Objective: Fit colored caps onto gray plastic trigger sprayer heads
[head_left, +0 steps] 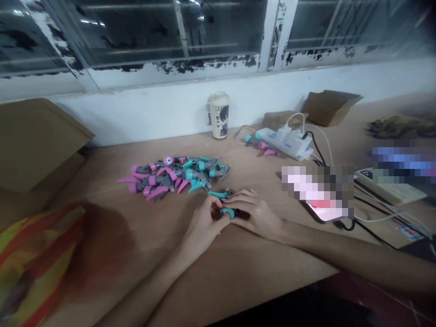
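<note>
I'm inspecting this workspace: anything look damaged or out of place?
The window frame looks worn, its white paint broken by dark patches. Some plastic parts lie by the power strip, apart from the main pile.

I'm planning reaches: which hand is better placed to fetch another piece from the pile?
Probably the left hand: it is nearer the pile of pink and teal pieces; the right hand lies farther off. Both are occupied with a teal-collared piece.
</note>
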`<action>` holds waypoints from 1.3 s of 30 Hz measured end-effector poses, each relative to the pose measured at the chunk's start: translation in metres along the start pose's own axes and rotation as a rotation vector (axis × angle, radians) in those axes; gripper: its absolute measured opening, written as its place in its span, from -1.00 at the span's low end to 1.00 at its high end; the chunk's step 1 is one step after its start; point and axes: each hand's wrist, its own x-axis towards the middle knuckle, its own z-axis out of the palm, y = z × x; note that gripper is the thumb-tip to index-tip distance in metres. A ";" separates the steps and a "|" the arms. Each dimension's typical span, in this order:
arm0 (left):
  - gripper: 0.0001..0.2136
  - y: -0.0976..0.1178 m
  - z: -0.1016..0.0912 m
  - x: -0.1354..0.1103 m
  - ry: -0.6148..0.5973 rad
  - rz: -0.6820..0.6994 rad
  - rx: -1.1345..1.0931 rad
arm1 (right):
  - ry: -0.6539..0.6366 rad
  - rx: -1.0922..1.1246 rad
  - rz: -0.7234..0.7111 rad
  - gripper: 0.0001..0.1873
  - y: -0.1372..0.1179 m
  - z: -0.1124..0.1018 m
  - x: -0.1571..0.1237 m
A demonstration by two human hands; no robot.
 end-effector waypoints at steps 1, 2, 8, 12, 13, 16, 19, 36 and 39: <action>-0.83 0.001 0.000 0.000 0.009 0.012 0.028 | 0.002 0.013 0.000 -0.70 0.000 0.000 0.000; -0.84 0.003 0.000 -0.001 0.022 0.023 0.061 | 0.004 0.024 0.002 -0.70 0.001 0.000 0.001; -0.87 0.006 0.002 -0.001 0.096 0.069 0.198 | 0.030 0.022 0.051 -0.82 -0.001 -0.001 0.002; -0.86 0.000 -0.003 0.001 -0.010 0.009 0.014 | 0.034 0.002 0.083 -0.80 -0.002 -0.003 0.001; -0.84 -0.002 -0.005 0.002 -0.055 -0.007 -0.044 | 0.030 0.003 0.086 -0.80 -0.003 -0.003 0.001; -0.79 -0.006 -0.010 0.005 -0.152 -0.038 -0.150 | 0.028 0.012 0.078 -0.80 -0.002 -0.003 -0.001; -0.79 -0.006 -0.011 0.006 -0.178 -0.048 -0.176 | 0.030 0.031 0.041 -0.80 0.000 -0.003 -0.002; -0.78 0.002 -0.014 0.007 -0.268 -0.077 -0.302 | -0.006 -0.004 -0.039 -0.74 0.001 0.002 -0.005; -0.78 0.003 -0.009 0.005 -0.224 -0.079 -0.307 | -0.029 -0.009 -0.028 -0.77 0.002 0.002 -0.005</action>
